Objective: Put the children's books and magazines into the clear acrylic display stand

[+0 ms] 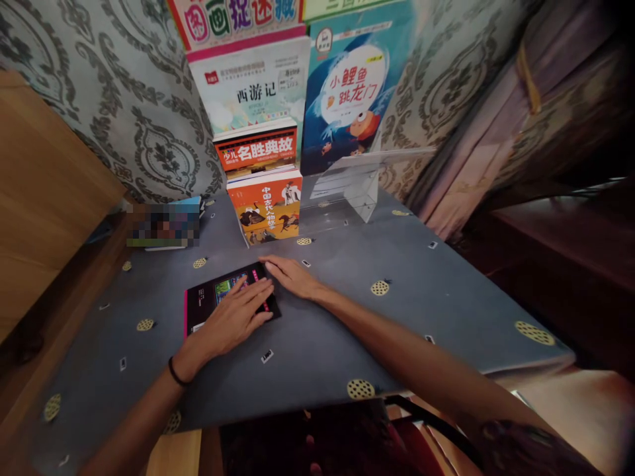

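A black book (202,299) with a pink spine edge lies on the blue-grey tablecloth (337,330), turned at a slant. My left hand (229,317) rests flat across its cover, fingers stretched toward the right edge and hiding part of the cover picture. At the book's upper right corner is my right hand (294,277), fingers extended together, fingertips touching or very near that corner. Neither hand is wrapped round anything. Just behind the hands stands an orange book (278,203), the lowest in a tiered column of upright books.
Behind the orange book rise a red-orange book (265,149), a pale book (255,89) and others. A blue fish book (342,99) stands in a clear acrylic rack (364,195). Another book (191,210) lies at the back left. A curtain (466,165) hangs at the right.
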The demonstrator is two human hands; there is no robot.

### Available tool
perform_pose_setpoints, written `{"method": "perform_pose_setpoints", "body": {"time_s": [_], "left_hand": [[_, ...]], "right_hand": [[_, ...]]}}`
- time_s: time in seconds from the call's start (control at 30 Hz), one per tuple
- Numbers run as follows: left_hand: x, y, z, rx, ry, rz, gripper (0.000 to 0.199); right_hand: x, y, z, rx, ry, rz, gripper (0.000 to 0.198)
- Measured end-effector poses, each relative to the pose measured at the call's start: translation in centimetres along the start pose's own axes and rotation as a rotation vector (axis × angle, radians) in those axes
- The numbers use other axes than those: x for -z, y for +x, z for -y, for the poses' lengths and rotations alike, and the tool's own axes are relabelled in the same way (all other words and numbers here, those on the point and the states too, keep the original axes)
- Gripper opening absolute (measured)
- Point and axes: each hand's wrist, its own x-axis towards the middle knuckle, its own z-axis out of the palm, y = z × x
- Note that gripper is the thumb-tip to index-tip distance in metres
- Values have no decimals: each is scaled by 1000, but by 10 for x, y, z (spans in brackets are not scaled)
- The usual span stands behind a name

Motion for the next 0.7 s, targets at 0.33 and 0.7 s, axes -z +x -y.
{"method": "perform_pose_setpoints", "body": {"time_s": [0.33,0.7], "left_hand": [[0,22,32,119,-14,-3,51],[11,0,32,183,-7,42,61]], "right_hand": [[1,1,3,-19,23,-48,46],[0,-1,-1,8,-17,-25,47]]}}
